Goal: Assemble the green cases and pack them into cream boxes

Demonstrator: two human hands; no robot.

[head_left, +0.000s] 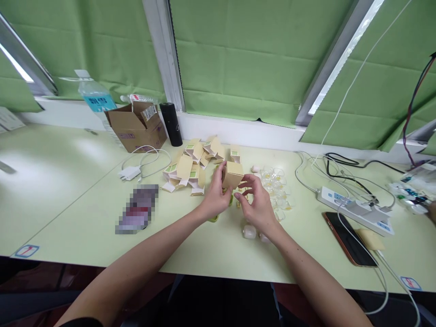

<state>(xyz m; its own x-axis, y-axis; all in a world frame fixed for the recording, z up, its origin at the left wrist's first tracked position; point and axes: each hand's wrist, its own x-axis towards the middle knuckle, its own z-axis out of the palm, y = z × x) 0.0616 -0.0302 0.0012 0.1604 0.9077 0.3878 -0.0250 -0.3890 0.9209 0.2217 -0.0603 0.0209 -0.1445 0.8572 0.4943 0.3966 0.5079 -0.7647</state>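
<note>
My left hand [218, 197] is closed around a small pale-yellow cardboard box [233, 170], raised a little over the table. Close to the box's right side is my right hand [258, 204], its fingers curved and its thumb apart from them; I see nothing held in it. Under and between the hands, small yellow pieces and something green are mostly covered. Several clear plastic pieces [277, 186] with yellow bits lie just right of my right hand. Below it sit two whitish rounded containers, one [249, 231] in plain sight and one partly behind the wrist.
Several part-folded yellow cartons [184, 168] are heaped left of the hands. A brown cardboard box [138, 129], a black flask [171, 124] and a white charger [130, 173] stand or lie farther left. At right are a power strip [354, 209], cables and a phone [349, 238].
</note>
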